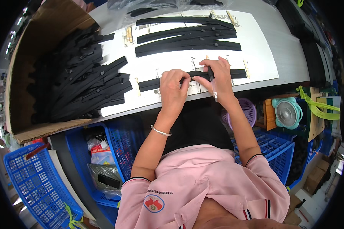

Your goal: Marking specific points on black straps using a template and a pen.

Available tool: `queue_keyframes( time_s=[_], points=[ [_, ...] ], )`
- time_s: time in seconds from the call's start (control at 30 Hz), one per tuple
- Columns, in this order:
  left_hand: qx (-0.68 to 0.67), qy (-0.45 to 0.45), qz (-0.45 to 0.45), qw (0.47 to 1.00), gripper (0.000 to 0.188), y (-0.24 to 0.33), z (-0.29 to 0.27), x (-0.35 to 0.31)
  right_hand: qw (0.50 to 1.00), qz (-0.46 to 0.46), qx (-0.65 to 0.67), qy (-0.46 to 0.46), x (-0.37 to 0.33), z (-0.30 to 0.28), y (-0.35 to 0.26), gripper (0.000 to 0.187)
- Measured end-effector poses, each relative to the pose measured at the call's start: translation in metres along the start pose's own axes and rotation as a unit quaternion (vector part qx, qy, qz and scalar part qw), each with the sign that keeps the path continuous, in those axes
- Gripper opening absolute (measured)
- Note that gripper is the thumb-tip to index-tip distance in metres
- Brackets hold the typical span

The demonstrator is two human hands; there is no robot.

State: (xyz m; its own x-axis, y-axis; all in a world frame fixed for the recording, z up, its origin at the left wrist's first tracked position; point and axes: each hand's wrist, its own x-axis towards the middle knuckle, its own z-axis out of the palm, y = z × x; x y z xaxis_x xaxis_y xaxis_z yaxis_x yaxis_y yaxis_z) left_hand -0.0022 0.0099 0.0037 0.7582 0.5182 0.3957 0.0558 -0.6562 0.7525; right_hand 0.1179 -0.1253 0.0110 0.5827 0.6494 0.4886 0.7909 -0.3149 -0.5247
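A long black fabric strip [149, 84], which looks like a zipper, lies flat across the white board [262, 57] in front of me. My left hand [173, 88] has its thumb and fingertips pinched together on the middle of this strip. Just to the right, my right hand [220, 78] holds a slim pen [213, 86] with a dark end and a clear barrel, slanted across its palm. The right thumb points toward the left fingertips, close to the strip. Exactly what lies between the left fingertips is hidden.
Several like strips [187, 46] lie in rows farther back on the board. At the left, a cardboard box [26, 53] on its side spills a heap of black strips [91, 86]. Blue crates [42, 183], a purple basket [247, 110] and a turquoise fan [288, 113] stand below the table edge.
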Motion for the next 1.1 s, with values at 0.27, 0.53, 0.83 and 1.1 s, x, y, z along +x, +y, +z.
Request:
queue_keyframes(
  time_s=[0.27,0.53,0.83,1.1],
  points=[
    [-0.006,-0.004,-0.008,1.0,0.011,0.0,0.0,0.001,0.988,-0.044,0.132,-0.062,0.012,-0.008,-0.008,0.043],
    [-0.012,-0.029,-0.029,0.999,0.013,0.003,-0.002,0.001,0.997,-0.021,-0.008,-0.067,0.023,-0.025,0.013,0.03],
    [0.045,-0.001,0.007,0.999,0.014,0.003,0.005,0.002,0.977,0.036,0.212,0.001,0.017,-0.008,0.011,0.009],
    [0.045,0.001,0.01,0.999,0.014,0.001,0.005,0.003,0.986,0.054,0.154,-0.045,0.009,0.003,0.014,0.009]
  ],
)
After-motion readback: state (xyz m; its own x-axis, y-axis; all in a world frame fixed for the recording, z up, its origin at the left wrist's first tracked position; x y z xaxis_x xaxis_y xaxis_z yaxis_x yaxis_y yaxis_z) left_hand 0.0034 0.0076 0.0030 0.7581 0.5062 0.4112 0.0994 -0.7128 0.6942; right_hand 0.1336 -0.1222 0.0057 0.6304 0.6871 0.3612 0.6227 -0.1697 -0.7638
